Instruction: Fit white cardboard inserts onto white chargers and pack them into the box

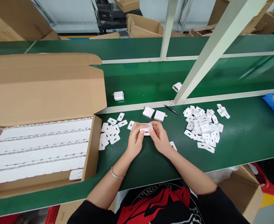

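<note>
1. White charger block point(147, 130) is held over the green bench point(151, 165), between both hands; whether the surface is touched cannot be told.
2. It is judged light, stiff and smooth enough to slip a little; it would be best gripped by its opposite ends, with the ported front left uncovered.
3. Its left end is pinched by the left hand point(135, 138), fingers curled.
4. Its right end is clasped by the right hand point(160, 137), thumb at the front.

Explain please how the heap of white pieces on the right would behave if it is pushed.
The heap of white pieces would probably spread apart, because they lie loose and overlapping. Each looks thin and flat, so likely light and unlikely to roll. Their smooth faces may slide easily.
</note>
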Available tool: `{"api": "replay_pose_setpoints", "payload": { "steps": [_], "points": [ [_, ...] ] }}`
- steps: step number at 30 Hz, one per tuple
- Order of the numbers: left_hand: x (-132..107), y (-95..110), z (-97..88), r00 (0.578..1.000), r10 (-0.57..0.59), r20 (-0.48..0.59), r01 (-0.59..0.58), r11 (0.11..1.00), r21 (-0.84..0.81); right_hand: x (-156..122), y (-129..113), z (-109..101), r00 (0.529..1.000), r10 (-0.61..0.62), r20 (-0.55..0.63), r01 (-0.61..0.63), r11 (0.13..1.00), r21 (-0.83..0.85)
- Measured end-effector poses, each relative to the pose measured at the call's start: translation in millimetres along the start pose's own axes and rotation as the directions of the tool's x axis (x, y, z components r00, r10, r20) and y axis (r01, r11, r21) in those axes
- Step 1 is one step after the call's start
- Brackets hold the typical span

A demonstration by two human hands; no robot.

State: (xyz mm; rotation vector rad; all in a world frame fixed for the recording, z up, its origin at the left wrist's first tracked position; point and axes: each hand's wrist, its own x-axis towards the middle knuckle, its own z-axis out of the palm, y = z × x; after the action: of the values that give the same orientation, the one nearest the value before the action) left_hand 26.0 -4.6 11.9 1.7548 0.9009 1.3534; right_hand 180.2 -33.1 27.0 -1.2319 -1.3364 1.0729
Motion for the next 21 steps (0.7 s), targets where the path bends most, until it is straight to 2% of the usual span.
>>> {"api": "replay_pose_setpoints", "payload": {
  "steps": [5,7,13,17,21],
  "points": [
    [-3,-4,3.8,0.985,-0.161,0.057,0.165,0.983,-0.078,0,0,1,0.998,0.049,-0.046,-0.050,0.998,-0.025],
    [-5,-6,5.0,0.980,-0.183,0.076,0.188,0.980,-0.071,1,-1,1,0.997,0.067,-0.047,-0.069,0.997,-0.034],
    [-4,-11,4.6,0.983,-0.147,0.108,0.149,0.989,-0.007,3,2,-1,0.996,0.077,-0.054,-0.079,0.997,-0.025],
    [-1,-7,3.1,0.990,-0.096,0.099,0.091,0.994,0.056,3,6,-2,0.996,0.091,-0.013,-0.091,0.996,0.014],
    [0,-2,1.7,0.994,-0.052,0.097,0.040,0.993,0.115,0,5,0,0.998,0.062,-0.021,-0.063,0.998,-0.027]
  ]
}}
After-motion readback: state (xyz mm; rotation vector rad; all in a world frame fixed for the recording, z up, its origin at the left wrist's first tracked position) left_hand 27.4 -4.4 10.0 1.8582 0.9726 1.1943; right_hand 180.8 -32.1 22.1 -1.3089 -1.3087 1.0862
